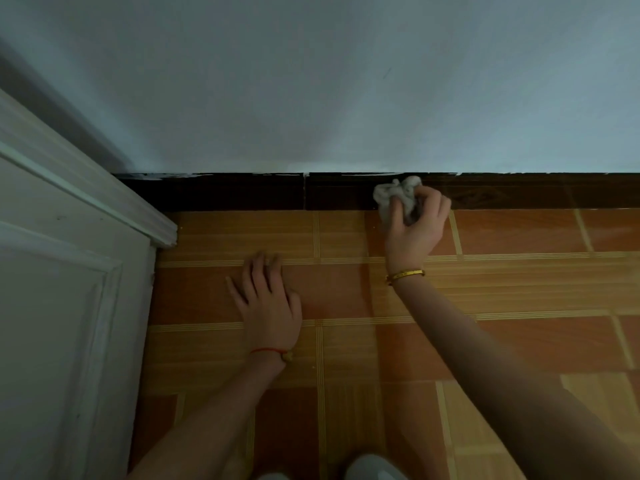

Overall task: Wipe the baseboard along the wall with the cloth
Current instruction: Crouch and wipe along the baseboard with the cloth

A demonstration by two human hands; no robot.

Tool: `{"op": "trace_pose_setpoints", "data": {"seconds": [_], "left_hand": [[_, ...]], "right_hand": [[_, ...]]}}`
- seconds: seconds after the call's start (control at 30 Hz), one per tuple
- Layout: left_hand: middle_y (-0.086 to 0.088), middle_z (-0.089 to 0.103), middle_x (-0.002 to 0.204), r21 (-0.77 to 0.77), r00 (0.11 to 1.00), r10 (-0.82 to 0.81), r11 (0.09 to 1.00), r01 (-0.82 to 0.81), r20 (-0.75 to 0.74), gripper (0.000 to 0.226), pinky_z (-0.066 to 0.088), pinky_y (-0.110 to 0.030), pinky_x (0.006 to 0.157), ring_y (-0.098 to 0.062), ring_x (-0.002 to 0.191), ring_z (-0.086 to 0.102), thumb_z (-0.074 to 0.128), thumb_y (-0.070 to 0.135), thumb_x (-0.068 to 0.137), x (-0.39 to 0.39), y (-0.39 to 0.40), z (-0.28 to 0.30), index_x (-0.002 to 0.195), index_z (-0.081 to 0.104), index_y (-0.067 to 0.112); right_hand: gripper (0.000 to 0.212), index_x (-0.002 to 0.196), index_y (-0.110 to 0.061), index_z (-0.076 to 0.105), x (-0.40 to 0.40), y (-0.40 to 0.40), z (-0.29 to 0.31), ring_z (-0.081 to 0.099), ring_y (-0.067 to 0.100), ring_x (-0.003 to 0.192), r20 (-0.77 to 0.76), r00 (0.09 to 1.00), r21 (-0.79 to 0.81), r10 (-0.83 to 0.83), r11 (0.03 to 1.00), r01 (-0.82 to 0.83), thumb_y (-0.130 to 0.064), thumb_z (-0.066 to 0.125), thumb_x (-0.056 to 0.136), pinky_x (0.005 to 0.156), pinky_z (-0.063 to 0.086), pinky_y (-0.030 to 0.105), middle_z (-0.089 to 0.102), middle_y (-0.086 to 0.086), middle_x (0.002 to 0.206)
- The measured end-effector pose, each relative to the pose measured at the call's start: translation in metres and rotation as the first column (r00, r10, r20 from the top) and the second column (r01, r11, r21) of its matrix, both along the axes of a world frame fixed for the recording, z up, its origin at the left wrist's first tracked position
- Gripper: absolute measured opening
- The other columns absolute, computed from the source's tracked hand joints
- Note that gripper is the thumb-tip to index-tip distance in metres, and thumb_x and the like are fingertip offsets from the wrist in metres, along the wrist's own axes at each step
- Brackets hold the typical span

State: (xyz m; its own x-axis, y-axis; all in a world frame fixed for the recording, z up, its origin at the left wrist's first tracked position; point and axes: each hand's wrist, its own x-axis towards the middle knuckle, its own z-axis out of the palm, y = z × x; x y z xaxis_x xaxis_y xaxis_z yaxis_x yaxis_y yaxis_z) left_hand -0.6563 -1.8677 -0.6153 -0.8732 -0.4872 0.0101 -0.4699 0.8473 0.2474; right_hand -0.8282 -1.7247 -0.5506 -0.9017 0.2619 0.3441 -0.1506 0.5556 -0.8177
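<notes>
The wall (346,81) fills the upper half of the view, pale and bare, with the tiled floor (519,289) below it. A white door (62,306) stands at the floor's left edge, its frame meeting the wall at the corner. Between wall and floor runs the dark baseboard (225,194), with pale paint smears along its top edge and a vertical joint near the middle.

The right hand (414,226) is closed around a bunched cloth (394,195), fingers curled over it, pressing it against the baseboard just right of the joint. The left hand (268,299) lies flat and open on the floor, holding nothing, apparently bracing the body.

To wipe well, the cloth should probably stay pressed flat to the face and top lip of the board, moving in long strokes along its length, so the paint-flecked edge gets contact too. Nothing blocks the run to the right; to the left the door frame ends the stroke at the corner, where dust may gather.
</notes>
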Motion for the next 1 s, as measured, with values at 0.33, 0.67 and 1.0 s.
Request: {"op": "trace_pose_setpoints", "data": {"seconds": [0.33, 0.67, 1.0], "left_hand": [[-0.016, 0.039, 0.153, -0.03, 1.0, 0.014, 0.999, -0.014, -0.01, 0.058, 0.014, -0.067, 0.118, -0.037, 0.144, 0.032, 0.038, 0.027, 0.09, -0.002, 0.002, -0.003, 0.145, 0.042, 0.012], [-0.01, 0.046, 0.147, 0.065, 0.997, -0.017, 0.998, 0.022, -0.073, 0.053, 0.019, -0.064, 0.118, -0.033, 0.14, 0.037, 0.037, 0.026, 0.09, -0.009, 0.056, 0.008, 0.141, 0.048, 0.017], [-0.013, 0.047, 0.148, -0.004, 0.997, -0.053, 0.999, 0.053, -0.05, 0.056, 0.023, -0.067, 0.115, -0.034, 0.138, 0.039, 0.039, 0.025, 0.087, -0.009, 0.069, -0.001, 0.141, 0.05, 0.013]], "right_hand": [[0.023, 0.098, -0.005, 0.06, 0.009, -0.031, -0.001, 0.052, 0.01, 0.094, 0.012, 0.978, -0.031, 0.209, 0.978, -0.208, -0.005, 0.074, 0.079, 0.081, 0.045, 0.008, 0.05, 0.009, 0.109], [0.02, 0.101, -0.003, 0.059, -0.016, 0.04, -0.003, 0.054, 0.014, 0.099, 0.017, 1.0, -0.074, -0.002, 0.997, 0.003, -0.008, 0.068, 0.084, 0.08, 0.039, 0.002, 0.051, 0.011, 0.112], [0.024, 0.1, -0.001, 0.062, 0.001, -0.005, -0.008, 0.046, 0.002, 0.094, 0.01, 0.942, 0.0, 0.336, 0.942, -0.336, -0.001, 0.073, 0.078, 0.079, 0.038, 0.0, 0.051, 0.013, 0.107]]}}
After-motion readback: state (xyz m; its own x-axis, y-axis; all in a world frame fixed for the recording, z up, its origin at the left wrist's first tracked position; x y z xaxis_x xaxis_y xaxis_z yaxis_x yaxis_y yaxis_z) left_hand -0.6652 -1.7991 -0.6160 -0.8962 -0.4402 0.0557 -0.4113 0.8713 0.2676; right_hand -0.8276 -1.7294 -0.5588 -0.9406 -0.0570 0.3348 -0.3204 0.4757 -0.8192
